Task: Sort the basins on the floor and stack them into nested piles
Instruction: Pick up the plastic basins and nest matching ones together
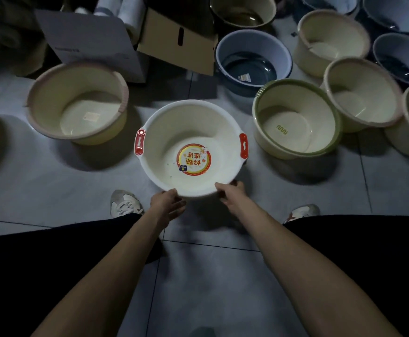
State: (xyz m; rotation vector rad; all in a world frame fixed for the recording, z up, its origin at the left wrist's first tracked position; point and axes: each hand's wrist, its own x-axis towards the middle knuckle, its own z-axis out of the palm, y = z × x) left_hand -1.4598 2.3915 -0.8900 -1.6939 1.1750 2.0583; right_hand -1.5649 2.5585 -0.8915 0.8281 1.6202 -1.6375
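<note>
— White plastic, that one? Where is it?
— Yes. The white basin (189, 147) is on the tiled floor (210, 276), just ahead of the person's shoes (123, 203). It is mouth up, with a round sticker (193, 159) on its bottom and red handles (243, 145) on opposite sides.
— How will it handle?
— I'd judge it light and fairly stiff, but a thin rim may flex and smooth plastic can slip. The handles look like the surest hold, and neither is touched. Both hands are at the near rim instead.
— Fingers?
— The right hand (230, 190) pinches the rim, thumb on top and fingers curled underneath. The left hand (168, 205) has its fingers fairly straight and close together below the rim, with the thumb tip at the edge.
— What can't you make out?
— Whether the white basin rests flat or is tipped up a little; the shadow under its near edge leaves that open. Left of it stands a pink-rimmed cream basin (77, 103), right of it a green-rimmed basin (296, 117), and beyond it a blue basin (252, 59) and a cardboard box (179, 42). Further right, more basins overlap and run off the picture, so I can't tell how many there are or whether any are nested. The light is dim, and I can't pick out a match for the white one.
</note>
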